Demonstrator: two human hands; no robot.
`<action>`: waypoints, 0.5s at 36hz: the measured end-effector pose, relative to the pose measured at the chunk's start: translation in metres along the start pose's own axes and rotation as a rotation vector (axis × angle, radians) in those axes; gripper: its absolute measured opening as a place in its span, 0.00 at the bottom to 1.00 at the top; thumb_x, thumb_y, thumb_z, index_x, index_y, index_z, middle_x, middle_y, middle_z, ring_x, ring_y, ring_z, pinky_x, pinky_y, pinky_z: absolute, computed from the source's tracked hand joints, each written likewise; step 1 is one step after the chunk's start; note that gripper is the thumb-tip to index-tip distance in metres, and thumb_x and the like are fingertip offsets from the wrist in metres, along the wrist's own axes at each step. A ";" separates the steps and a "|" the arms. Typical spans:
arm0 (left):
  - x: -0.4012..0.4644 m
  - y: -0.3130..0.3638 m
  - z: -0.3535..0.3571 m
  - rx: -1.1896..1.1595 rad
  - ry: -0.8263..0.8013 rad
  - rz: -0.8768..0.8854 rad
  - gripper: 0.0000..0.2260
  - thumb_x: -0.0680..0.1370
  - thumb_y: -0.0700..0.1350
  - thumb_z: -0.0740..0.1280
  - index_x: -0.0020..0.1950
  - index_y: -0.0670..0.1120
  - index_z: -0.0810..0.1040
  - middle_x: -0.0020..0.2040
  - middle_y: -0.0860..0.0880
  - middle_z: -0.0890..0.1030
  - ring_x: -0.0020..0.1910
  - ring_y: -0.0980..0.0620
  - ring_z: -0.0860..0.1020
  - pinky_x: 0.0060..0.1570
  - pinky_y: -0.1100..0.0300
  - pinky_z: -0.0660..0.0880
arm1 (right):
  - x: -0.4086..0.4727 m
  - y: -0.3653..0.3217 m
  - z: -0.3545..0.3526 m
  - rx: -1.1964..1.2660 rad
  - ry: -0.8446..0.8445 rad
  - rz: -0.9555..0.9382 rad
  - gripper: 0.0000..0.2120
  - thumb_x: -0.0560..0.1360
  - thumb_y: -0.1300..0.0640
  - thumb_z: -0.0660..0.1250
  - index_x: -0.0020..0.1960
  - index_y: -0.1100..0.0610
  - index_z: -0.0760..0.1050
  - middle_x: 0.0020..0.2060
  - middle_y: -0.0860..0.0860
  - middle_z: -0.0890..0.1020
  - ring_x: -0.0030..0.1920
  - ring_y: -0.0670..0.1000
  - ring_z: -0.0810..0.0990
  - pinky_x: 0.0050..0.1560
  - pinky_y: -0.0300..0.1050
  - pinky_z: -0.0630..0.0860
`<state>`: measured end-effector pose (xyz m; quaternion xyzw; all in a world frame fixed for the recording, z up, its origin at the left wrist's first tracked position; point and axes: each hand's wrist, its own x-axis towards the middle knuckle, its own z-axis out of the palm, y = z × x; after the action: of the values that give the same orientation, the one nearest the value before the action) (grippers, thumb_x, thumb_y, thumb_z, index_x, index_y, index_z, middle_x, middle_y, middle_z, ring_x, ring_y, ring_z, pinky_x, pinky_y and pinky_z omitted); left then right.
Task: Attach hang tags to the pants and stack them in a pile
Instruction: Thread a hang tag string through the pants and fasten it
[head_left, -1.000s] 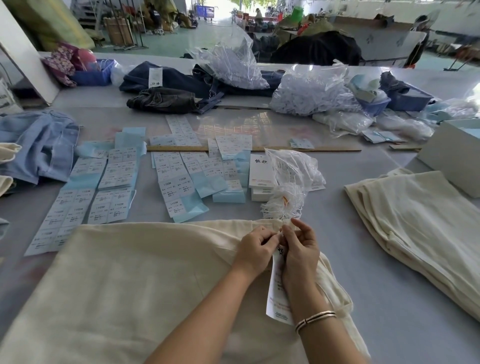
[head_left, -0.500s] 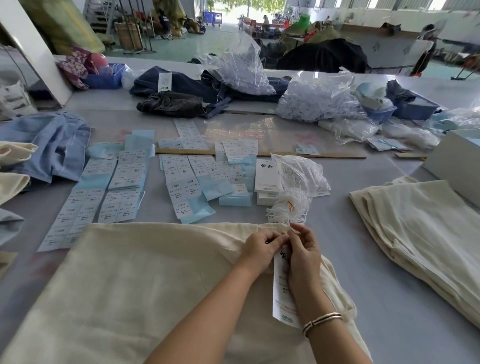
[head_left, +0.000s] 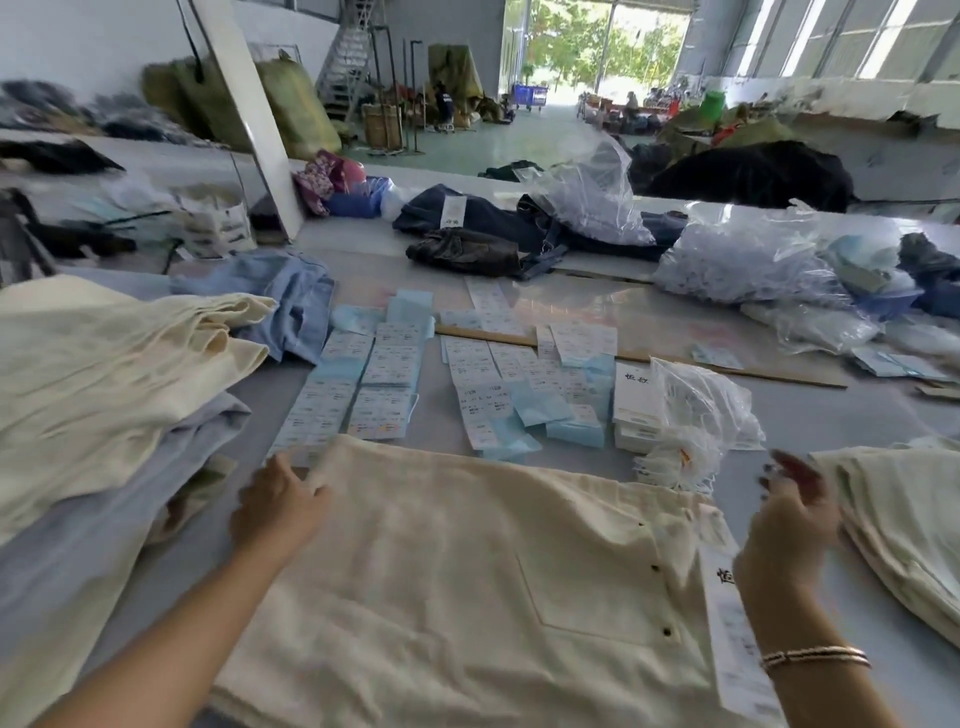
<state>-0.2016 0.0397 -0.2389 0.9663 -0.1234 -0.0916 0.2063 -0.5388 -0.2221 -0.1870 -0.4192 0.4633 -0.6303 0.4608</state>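
Cream pants (head_left: 467, 571) lie flat on the near surface (head_left: 831, 415), hang tag (head_left: 730, 623) at their right edge. Left hand (head_left: 278, 512) pinches the far-left corner; right hand's (head_left: 789, 525) grip is unclear. Lift evenly toward the left pile (head_left: 104, 374).

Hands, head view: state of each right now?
Left hand: grips the far left corner of the cream pants.
Right hand: at the pants' right edge by the hang tag; blurred, grip cannot be told.
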 end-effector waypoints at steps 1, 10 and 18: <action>0.004 -0.011 -0.004 0.026 -0.082 -0.022 0.30 0.77 0.55 0.64 0.73 0.41 0.61 0.71 0.38 0.67 0.69 0.38 0.68 0.65 0.48 0.68 | -0.015 -0.003 0.012 -0.043 -0.111 -0.028 0.17 0.75 0.66 0.57 0.42 0.46 0.77 0.39 0.46 0.78 0.37 0.40 0.74 0.39 0.33 0.68; -0.012 -0.006 -0.032 -0.286 -0.365 0.076 0.25 0.72 0.44 0.74 0.66 0.39 0.72 0.61 0.43 0.77 0.53 0.48 0.76 0.44 0.60 0.73 | -0.167 0.007 0.090 -0.648 -1.241 -0.523 0.20 0.74 0.69 0.62 0.60 0.50 0.75 0.62 0.47 0.71 0.45 0.46 0.77 0.48 0.36 0.74; -0.060 0.063 -0.116 -0.295 -0.443 0.552 0.20 0.71 0.49 0.74 0.59 0.49 0.71 0.52 0.53 0.78 0.50 0.55 0.77 0.49 0.58 0.75 | -0.201 -0.006 0.122 -0.705 -1.295 -0.861 0.58 0.69 0.57 0.73 0.70 0.33 0.27 0.76 0.43 0.35 0.51 0.60 0.79 0.46 0.55 0.79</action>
<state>-0.2448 0.0439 -0.1004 0.8133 -0.4062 -0.2562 0.3285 -0.3788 -0.0504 -0.1748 -0.9554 0.0778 -0.2053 0.1977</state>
